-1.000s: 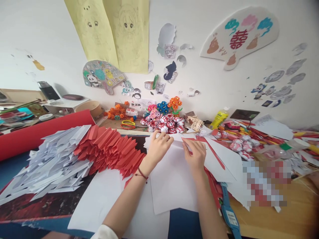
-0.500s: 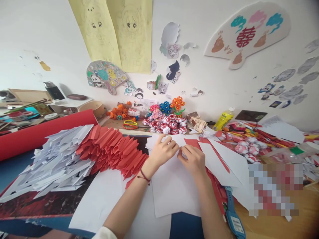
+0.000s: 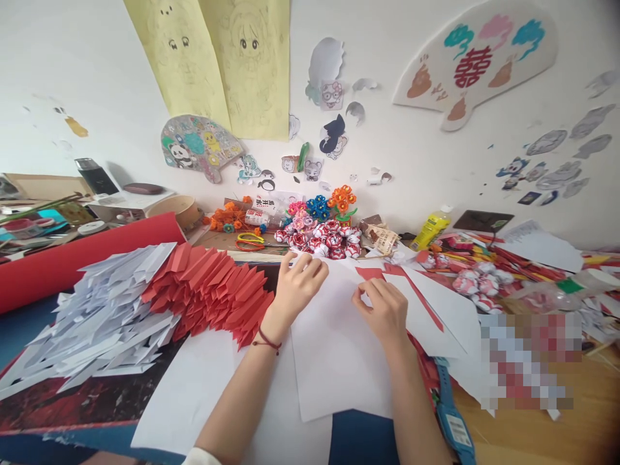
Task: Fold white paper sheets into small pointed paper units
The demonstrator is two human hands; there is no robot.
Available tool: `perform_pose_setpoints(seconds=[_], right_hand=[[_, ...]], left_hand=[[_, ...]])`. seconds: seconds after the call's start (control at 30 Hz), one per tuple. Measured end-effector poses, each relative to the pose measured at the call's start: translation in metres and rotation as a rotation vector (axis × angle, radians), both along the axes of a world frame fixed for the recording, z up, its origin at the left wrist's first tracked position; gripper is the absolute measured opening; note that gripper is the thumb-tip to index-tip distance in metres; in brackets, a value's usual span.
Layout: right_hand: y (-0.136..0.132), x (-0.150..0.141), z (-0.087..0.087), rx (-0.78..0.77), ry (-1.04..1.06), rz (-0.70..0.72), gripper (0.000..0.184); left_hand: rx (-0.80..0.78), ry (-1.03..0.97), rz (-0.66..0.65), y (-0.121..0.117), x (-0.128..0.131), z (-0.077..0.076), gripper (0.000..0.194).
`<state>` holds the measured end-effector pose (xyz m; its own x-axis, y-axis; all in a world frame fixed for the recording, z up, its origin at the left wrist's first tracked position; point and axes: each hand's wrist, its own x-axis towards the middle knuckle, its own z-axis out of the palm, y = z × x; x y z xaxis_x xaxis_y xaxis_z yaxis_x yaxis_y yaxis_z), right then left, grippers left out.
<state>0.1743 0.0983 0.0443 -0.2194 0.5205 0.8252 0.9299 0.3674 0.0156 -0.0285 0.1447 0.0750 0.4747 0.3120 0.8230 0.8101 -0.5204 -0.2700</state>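
Note:
A white paper sheet (image 3: 334,361) lies in front of me, with other white sheets under and beside it. My left hand (image 3: 301,284) is over its upper left part, fingers curled. The fingertips face away, so whatever they hold, if anything, is hidden. A dark red cord bracelet (image 3: 266,342) circles that wrist. Over the sheet's right side is my right hand (image 3: 385,307), thumb and forefinger closed in a ring with nothing visible between them. A gap separates the hands. Left of them lies a row of folded red paper pieces (image 3: 213,290), touching a heap of folded white pieces (image 3: 111,310).
A red roll (image 3: 87,258) lies at the left. Behind stand craft flowers (image 3: 334,236) and a yellow bottle (image 3: 431,227). White sheets (image 3: 431,316), red strips and a blue watch-like strap (image 3: 453,413) are at the right. Cut-outs and drawings (image 3: 252,71) hang on the wall.
My hands, close together at the sheet's upper part before, have moved apart: the left one leftward, the right one slightly rightward. The whole view has shifted a little.

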Motion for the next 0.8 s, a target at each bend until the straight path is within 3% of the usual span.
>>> perform_pose_setpoints(seconds=[0.33, 0.47, 0.8], right_hand=[[0.000, -0.012, 0.003, 0.108, 0.006, -0.004, 0.008], [0.000, -0.014, 0.003, 0.082, -0.058, 0.038, 0.004], [-0.001, -0.011, 0.005, -0.042, -0.091, 0.047, 0.018]], left_hand=[[-0.012, 0.140, -0.132, -0.012, 0.014, 0.001, 0.015], [-0.055, 0.159, -0.164, -0.011, 0.013, 0.000, 0.015], [-0.074, 0.152, -0.184, -0.011, 0.012, 0.001, 0.018]])
